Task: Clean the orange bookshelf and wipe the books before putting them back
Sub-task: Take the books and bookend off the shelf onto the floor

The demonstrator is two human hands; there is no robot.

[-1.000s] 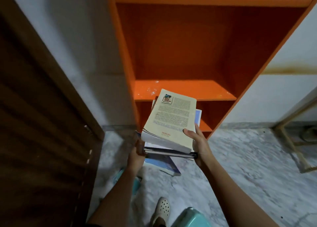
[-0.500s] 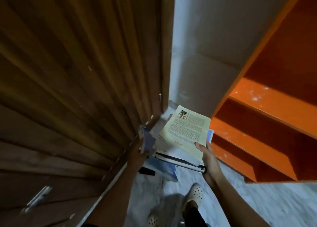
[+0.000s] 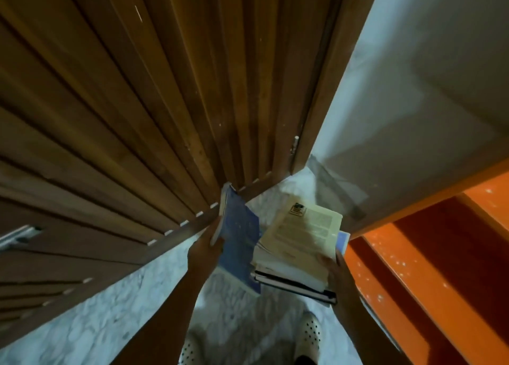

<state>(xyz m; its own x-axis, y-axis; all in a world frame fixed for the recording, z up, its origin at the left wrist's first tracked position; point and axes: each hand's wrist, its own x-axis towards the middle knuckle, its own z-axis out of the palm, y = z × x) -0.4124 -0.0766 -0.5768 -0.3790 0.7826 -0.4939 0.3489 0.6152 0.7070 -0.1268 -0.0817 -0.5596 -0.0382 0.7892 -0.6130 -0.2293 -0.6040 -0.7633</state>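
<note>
A stack of books (image 3: 300,249) with a cream paperback on top is held up in front of me. My right hand (image 3: 337,275) grips its right edge, fingers curled over the top cover. My left hand (image 3: 205,250) grips a blue book (image 3: 239,240) that hangs tilted, almost on edge, at the stack's left side. The orange bookshelf (image 3: 429,260) stands at the right, and its visible boards carry white specks and no books.
A slatted wooden door (image 3: 137,116) fills the left and top, with a metal handle (image 3: 19,233) at the far left. A pale wall (image 3: 413,89) stands behind the shelf. The marble floor (image 3: 115,309) and my feet in perforated clogs (image 3: 311,334) are below.
My view has turned left, away from the shelf and toward the door. The blue book has swung up from beneath the stack to a steep tilt in my left hand.
</note>
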